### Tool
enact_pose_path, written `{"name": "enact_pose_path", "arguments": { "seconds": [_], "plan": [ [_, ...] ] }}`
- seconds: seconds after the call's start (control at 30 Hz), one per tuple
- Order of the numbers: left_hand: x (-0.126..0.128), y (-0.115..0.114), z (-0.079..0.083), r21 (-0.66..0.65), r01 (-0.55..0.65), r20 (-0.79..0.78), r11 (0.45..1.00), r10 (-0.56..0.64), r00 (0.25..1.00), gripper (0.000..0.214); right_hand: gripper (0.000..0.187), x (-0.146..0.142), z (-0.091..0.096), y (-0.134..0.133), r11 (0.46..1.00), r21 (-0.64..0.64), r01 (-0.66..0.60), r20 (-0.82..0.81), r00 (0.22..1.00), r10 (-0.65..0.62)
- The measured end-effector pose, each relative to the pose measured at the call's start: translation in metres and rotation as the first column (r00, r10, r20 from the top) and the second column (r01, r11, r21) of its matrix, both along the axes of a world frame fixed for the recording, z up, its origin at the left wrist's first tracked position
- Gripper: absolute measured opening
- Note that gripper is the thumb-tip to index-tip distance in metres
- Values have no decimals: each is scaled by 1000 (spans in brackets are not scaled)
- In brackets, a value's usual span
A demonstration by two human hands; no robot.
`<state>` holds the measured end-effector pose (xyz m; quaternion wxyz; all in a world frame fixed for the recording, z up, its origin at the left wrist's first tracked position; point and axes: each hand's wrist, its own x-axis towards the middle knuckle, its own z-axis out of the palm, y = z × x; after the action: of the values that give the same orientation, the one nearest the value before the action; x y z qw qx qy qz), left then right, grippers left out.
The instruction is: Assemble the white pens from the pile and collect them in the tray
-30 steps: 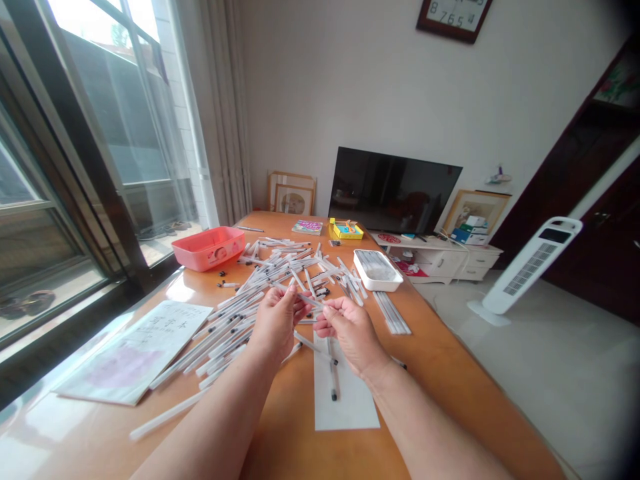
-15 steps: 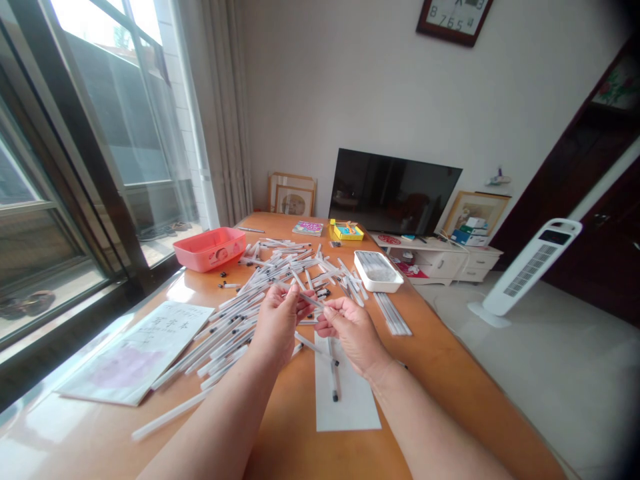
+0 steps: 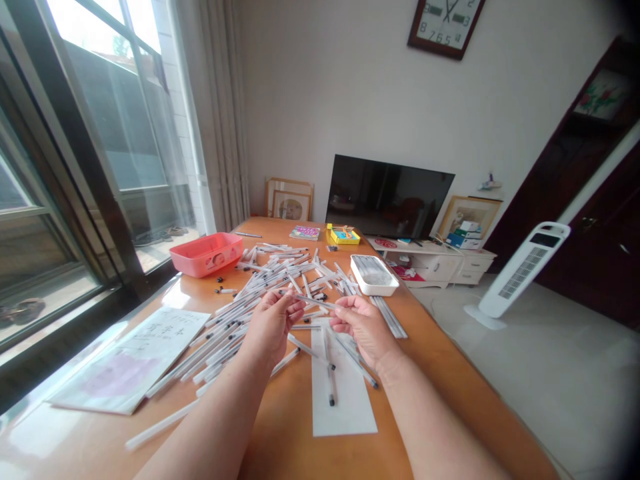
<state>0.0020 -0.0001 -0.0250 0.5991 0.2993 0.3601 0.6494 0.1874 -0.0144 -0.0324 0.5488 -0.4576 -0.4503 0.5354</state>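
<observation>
Both my hands are raised a little above a wooden table point(image 3: 440, 380). My left hand point(image 3: 270, 327) and my right hand point(image 3: 365, 327) pinch the two ends of one thin white pen tube point(image 3: 315, 301) held level between them. Under the hands lies a white sheet of paper point(image 3: 345, 407) with a few finished pens point(image 3: 330, 373) on it. A large heap of white pen tubes point(image 3: 260, 287) spreads out to the left and behind the hands.
A pink plastic basket point(image 3: 206, 253) stands at the left rear, a white tray point(image 3: 374, 275) at the right rear with a row of tubes point(image 3: 390, 317) beside it. A printed sheet point(image 3: 135, 353) lies near the window. Books, a TV and a tower fan point(image 3: 520, 273) are beyond.
My hands have drawn slightly apart, so the tube now spans a wider gap. The camera tilted up a little; an extra pen shows on the paper by my right wrist.
</observation>
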Motion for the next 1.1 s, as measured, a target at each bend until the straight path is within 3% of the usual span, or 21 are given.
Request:
{"name": "enact_pose_path", "arguments": {
  "seconds": [0.17,0.33,0.43,0.53,0.6,0.7,0.77,0.93,1.1],
  "plan": [
    [1,2,-2,6,36,-3,999,-36,999,26,26,8,3,0,999,-47,-20,91,996,24],
    [2,2,-4,11,64,0,998,-64,998,27,30,14,8,-2,999,-32,-44,98,994,47],
    [3,0,-2,6,77,-22,997,-77,997,30,30,19,7,0,999,10,-31,181,983,29],
    [3,-1,2,-11,54,-52,999,-54,997,39,29,28,6,5,993,103,52,252,965,-76],
    [3,-2,3,-15,21,-96,1000,-22,995,46,30,37,7,9,970,163,183,259,940,-221],
    [0,-1,2,-16,-10,-155,1000,7,988,51,33,54,13,14,880,228,417,229,855,-465],
    [-3,1,1,-16,-22,-175,1000,19,984,50,36,64,20,16,825,256,504,230,797,-558],
    [-7,5,-2,0,-32,-187,999,32,982,45,36,84,30,21,777,312,546,343,698,-628],
    [-8,5,0,-13,-37,-200,999,34,979,40,31,110,15,29,791,304,531,520,603,-605]
  ]
}}
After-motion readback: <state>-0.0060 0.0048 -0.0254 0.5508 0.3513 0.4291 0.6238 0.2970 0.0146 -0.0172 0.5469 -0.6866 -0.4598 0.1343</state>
